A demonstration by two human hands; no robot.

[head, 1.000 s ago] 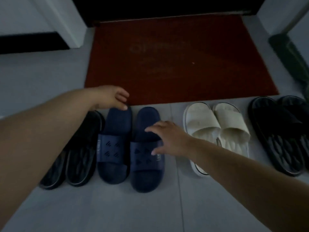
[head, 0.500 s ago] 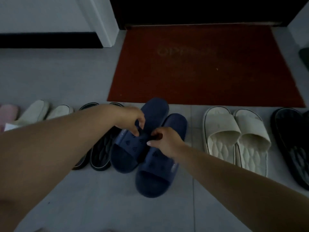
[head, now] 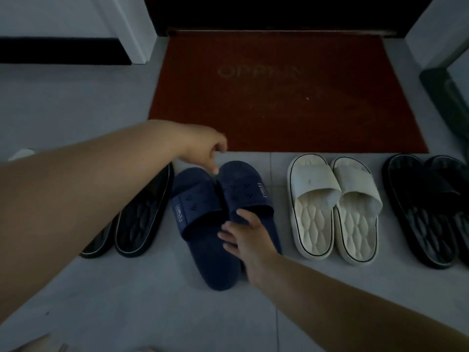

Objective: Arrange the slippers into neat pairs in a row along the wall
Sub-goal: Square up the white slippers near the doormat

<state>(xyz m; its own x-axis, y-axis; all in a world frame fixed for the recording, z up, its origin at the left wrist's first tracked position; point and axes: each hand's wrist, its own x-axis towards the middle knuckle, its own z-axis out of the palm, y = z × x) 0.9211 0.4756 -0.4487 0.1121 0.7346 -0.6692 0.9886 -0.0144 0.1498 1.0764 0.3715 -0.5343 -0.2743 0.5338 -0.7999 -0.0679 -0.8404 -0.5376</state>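
Along the near edge of the red rectangular fibre doormat (head: 279, 97), pairs were set toes-first, seemingly to keep one line. Before its middle, the cream foam slide slippers (head: 314, 189) were squared. Before its near-left corner, the navy rubber slide slippers (head: 200, 212) were overlapped, judged mid-alignment. Their toes were touched by the loosely curled, empty left hand (head: 203, 151), and one footbed was pressed by the spread, flat right hand (head: 243, 237).
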